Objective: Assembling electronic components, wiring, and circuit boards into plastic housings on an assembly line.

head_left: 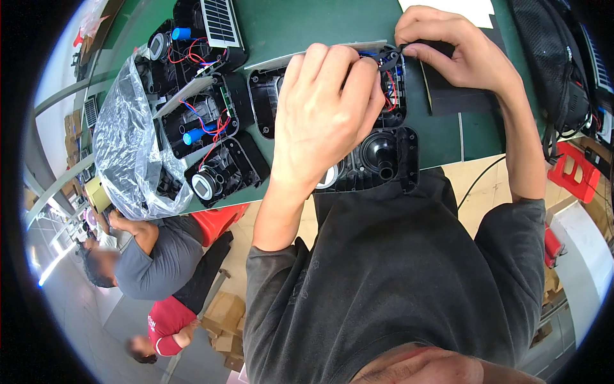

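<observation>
Green table (300, 24), housing (263, 102) beneath left hand (327, 105)

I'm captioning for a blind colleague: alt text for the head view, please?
A person's left hand is over an open black housing on a green table, the right hand pinching a small black item by its corner; more open housings lie left.

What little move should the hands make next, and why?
Perhaps ease the small dark piece slightly away from the red wires: the right hand pinches its end, the left hand is close by, and the wires lie near it in the open black housing.
</observation>
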### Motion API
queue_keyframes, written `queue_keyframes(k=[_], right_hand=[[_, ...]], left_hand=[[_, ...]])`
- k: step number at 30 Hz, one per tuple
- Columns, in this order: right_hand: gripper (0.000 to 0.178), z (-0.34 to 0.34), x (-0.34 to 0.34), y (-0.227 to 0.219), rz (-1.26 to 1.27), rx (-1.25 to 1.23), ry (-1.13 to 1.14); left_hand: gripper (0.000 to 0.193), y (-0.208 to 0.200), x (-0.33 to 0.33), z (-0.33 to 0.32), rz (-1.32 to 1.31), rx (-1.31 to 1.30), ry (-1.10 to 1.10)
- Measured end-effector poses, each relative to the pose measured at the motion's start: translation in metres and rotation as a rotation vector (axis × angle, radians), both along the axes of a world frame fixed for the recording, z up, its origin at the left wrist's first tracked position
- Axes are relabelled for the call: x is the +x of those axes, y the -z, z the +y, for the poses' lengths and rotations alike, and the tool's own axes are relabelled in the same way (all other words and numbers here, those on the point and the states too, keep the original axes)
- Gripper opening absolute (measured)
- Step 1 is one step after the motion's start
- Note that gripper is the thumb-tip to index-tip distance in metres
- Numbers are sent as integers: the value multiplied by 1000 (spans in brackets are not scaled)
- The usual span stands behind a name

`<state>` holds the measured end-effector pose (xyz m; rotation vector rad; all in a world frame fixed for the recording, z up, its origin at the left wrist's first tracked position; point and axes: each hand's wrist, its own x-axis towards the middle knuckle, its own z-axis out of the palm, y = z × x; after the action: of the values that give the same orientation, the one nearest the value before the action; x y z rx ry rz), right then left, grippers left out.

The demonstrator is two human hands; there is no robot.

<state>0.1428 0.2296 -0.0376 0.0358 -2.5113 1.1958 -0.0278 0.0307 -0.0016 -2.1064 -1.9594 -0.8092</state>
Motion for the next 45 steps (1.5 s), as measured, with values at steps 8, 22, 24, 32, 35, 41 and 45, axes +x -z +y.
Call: queue_keyframes(k=[8,22,24,32,35,41,45], right_hand=[[15,-7,-3,-22,-121,76,17],[18,-1,-37,-6,927,39,-226],[20,-11,-13,-32,381,-21,-41],[14,-6,3,-7,5,67,42],[16,-5,11,-3,-74,108,49],[20,-15,11,-18,-101,282,108],[22,-16,13,-13,-55,218,155]], left_hand=[[29,8,-5,0,-24,62,92],[23,13,-4,2,-55,120,107],[25,12,-4,2,-71,112,99],[26,12,-5,2,-80,83,106],[28,13,-4,3,-92,92,103],[29,14,-5,1,-38,68,123],[30,15,-5,1,-65,101,128]])
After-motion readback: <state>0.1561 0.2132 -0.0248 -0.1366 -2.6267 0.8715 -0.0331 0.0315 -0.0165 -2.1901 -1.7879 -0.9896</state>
